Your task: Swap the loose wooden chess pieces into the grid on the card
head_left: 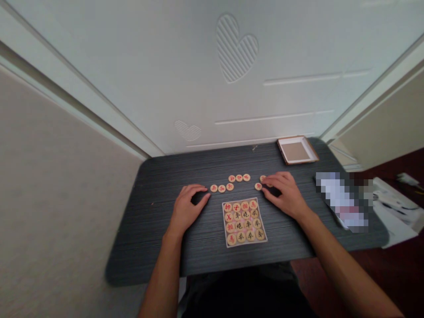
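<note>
Several round xiangqi pieces with red characters lie in two short rows on the table: a front row (221, 188) and a back row (239, 178). My left hand (190, 204) rests at the left end of the front row, its thumb and fingers apart with nothing between them. Over to the right, my right hand (284, 192) is spread over a few more pieces. Its thumb is beside one xiangqi piece (258, 186), and its fingertips partly cover another piece (263, 179). Nearer me, a square box tray (225, 234) holds rows of red and black pieces.
An open box lid (281, 150) lies at the table's back right. A blurred-out flat object (341, 201) is on the right side of the dark table (139, 238). Beyond the right edge are a white box (394, 207) and cables. A white door (198, 66) stands behind.
</note>
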Tool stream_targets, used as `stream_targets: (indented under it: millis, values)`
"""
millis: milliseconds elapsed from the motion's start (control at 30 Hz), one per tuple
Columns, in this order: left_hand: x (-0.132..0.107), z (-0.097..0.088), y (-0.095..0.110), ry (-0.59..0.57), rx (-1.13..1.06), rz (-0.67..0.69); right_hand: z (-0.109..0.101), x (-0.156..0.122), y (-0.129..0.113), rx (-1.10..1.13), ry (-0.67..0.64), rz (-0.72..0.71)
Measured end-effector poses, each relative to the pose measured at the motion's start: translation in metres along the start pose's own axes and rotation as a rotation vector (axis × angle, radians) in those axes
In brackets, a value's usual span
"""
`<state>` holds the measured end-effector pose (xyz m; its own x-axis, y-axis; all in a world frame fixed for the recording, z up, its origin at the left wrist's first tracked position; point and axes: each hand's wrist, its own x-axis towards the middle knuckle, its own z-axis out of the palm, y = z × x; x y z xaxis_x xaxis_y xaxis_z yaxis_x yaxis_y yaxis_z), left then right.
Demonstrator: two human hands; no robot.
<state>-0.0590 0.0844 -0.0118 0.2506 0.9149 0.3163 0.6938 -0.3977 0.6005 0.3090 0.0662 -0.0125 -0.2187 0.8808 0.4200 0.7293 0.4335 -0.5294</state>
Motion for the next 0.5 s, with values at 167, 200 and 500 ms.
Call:
stream_targets:
  millis: [167, 200, 500]
  values:
    - [-0.0002, 0.0008, -0.0001, 0.007, -0.01, -0.001, 0.004, 0.0, -0.0052, -0.064, -0.081, -0.034]
    - [-0.0003, 0.0011, -0.0002, 0.01, -0.012, -0.001, 0.0043, 0.0001, -0.0057, -0.064, -0.084, -0.041]
    - [-0.0006, 0.0017, -0.0005, 0.005, -0.014, -0.003, 0.0079, -0.0009, -0.0064, -0.043, -0.089, -0.064]
